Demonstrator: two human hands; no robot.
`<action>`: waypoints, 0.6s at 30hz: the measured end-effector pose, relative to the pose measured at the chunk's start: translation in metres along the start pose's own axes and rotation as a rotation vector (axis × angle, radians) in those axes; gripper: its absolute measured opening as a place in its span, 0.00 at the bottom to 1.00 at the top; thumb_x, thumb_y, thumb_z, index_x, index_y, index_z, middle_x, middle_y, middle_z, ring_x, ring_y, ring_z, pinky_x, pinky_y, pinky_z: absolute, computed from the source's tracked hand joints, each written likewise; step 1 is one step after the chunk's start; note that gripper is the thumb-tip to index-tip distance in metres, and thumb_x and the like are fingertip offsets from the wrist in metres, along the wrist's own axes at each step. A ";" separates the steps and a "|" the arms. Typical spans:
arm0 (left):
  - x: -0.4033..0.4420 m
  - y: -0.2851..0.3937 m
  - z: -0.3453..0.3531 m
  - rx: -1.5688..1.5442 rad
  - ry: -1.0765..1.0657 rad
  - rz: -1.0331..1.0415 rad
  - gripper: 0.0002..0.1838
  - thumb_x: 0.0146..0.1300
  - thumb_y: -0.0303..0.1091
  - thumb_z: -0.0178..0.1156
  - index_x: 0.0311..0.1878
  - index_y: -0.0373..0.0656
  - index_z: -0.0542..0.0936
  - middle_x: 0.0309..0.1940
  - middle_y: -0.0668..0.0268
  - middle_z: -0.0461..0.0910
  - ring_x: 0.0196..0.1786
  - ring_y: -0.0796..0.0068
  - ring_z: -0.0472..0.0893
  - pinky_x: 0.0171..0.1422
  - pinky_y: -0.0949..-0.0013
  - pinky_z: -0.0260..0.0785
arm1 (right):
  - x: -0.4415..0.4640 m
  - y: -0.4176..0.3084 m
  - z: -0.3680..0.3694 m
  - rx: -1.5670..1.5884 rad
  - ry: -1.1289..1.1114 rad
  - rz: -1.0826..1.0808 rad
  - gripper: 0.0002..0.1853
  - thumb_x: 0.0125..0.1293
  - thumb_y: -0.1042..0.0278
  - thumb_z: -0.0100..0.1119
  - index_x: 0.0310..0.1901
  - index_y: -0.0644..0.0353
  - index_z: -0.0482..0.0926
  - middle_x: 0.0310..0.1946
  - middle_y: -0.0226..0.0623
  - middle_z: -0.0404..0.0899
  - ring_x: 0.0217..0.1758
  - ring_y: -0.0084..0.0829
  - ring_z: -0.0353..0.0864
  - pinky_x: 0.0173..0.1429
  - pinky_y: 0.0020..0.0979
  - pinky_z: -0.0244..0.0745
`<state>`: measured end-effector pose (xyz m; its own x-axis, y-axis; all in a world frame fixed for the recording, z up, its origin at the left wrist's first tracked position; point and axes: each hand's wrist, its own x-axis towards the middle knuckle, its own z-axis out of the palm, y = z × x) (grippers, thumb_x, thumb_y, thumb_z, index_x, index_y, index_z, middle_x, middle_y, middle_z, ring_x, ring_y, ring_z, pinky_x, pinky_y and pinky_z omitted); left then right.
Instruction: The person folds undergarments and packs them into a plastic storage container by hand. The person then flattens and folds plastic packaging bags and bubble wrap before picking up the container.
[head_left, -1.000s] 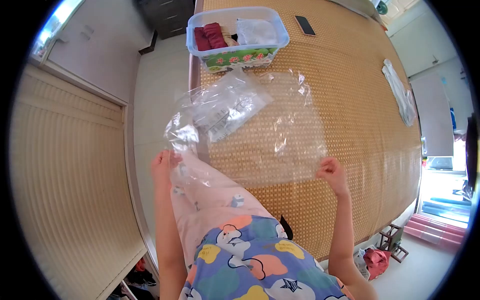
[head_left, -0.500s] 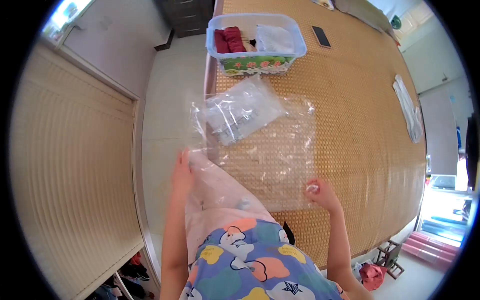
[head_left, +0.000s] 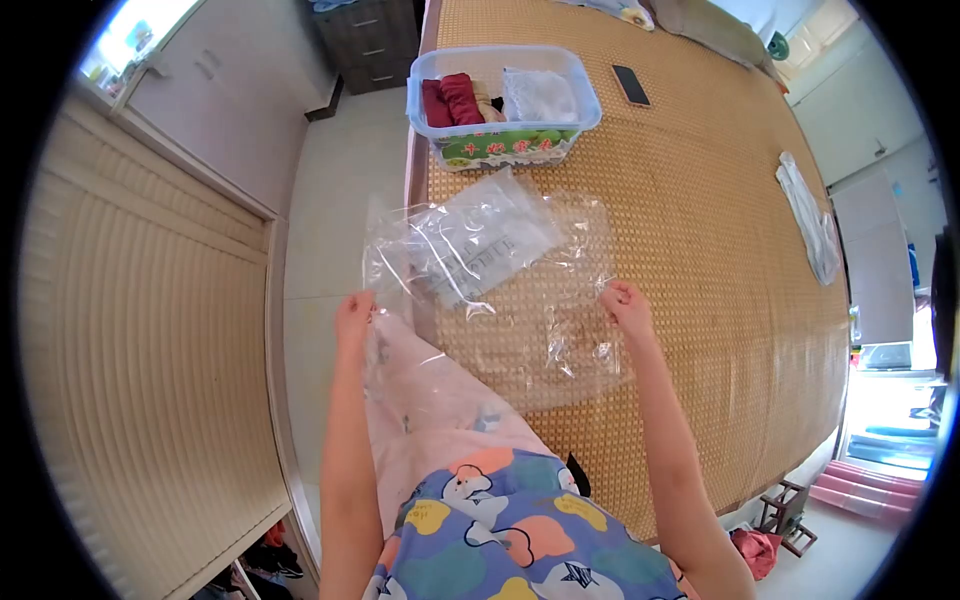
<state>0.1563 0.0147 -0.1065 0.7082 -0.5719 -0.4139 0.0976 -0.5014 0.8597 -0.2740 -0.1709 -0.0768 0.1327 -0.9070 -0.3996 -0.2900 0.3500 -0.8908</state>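
A large clear plastic bag is stretched between my hands above my lap and the woven mat. My left hand pinches its left edge. On the opposite edge, my right hand grips the film with fingers closed. Beneath and beyond the bag's far part lies a frosted plastic packet with dark printing, partly seen through the clear film. Farther off stands a translucent plastic box with a printed green label, holding dark red rolled cloth and a white bundle.
A woven mat covers the bed. On it lie a black phone and a folded white cloth near the right edge. Cream louvred doors line the left, with a dark drawer unit at the back.
My right hand has moved up and away from me along the bag's right side. My left hand now pinches the left edge, and the bag is spread more taut.
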 end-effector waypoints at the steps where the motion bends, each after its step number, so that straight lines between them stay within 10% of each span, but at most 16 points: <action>1: -0.007 -0.001 -0.008 -0.122 0.028 0.038 0.14 0.60 0.36 0.60 0.43 0.36 0.78 0.26 0.72 0.76 0.29 0.84 0.71 0.32 0.77 0.62 | -0.010 -0.014 0.001 0.000 -0.027 -0.045 0.24 0.56 0.71 0.63 0.53 0.67 0.67 0.26 0.28 0.74 0.26 0.16 0.69 0.29 0.21 0.64; 10: -0.014 -0.017 -0.032 0.025 -0.133 -0.006 0.23 0.52 0.28 0.66 0.52 0.38 0.75 0.28 0.74 0.75 0.30 0.86 0.72 0.32 0.81 0.61 | -0.008 0.022 -0.025 -0.520 -0.242 -0.047 0.24 0.50 0.65 0.67 0.49 0.65 0.74 0.30 0.31 0.79 0.35 0.25 0.78 0.43 0.30 0.72; 18: -0.007 0.026 -0.023 -0.220 -0.070 0.043 0.16 0.58 0.27 0.59 0.50 0.37 0.75 0.33 0.70 0.76 0.37 0.81 0.73 0.42 0.76 0.65 | 0.050 -0.036 0.015 -0.088 -0.159 -0.119 0.13 0.60 0.67 0.60 0.45 0.62 0.78 0.29 0.27 0.78 0.34 0.21 0.76 0.41 0.23 0.71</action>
<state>0.1704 0.0204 -0.0740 0.6656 -0.6369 -0.3891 0.2243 -0.3265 0.9182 -0.2428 -0.2258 -0.0682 0.3170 -0.8899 -0.3280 -0.3437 0.2145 -0.9143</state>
